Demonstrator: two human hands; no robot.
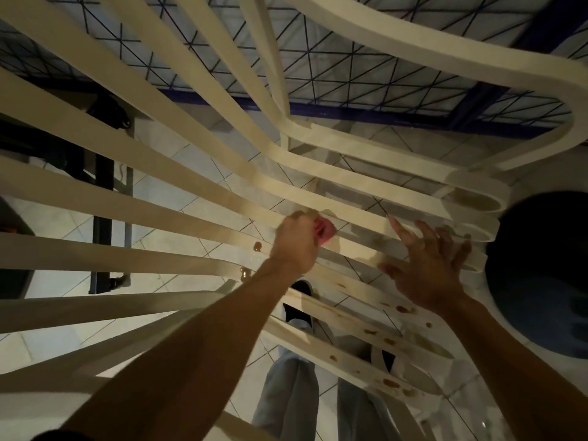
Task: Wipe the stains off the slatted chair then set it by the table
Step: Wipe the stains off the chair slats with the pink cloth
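Observation:
A cream slatted chair [178, 173] fills the head view, its slats fanning out from the centre right. My left hand [296, 243] grips a small pink cloth [324, 230] and presses it against a slat at mid-frame. My right hand [429, 265] lies on the slats to the right with its fingers spread and straight. Brown stains [402, 308] dot the slats below my right hand, and two brown drops [257, 246] sit on slats just left of my left wrist.
A dark table leg and frame [103, 198] stand at the left on a pale tiled floor [178, 160]. A dark round object [541, 275] sits at the right edge. My legs and a dark shoe [299, 307] show below through the slats.

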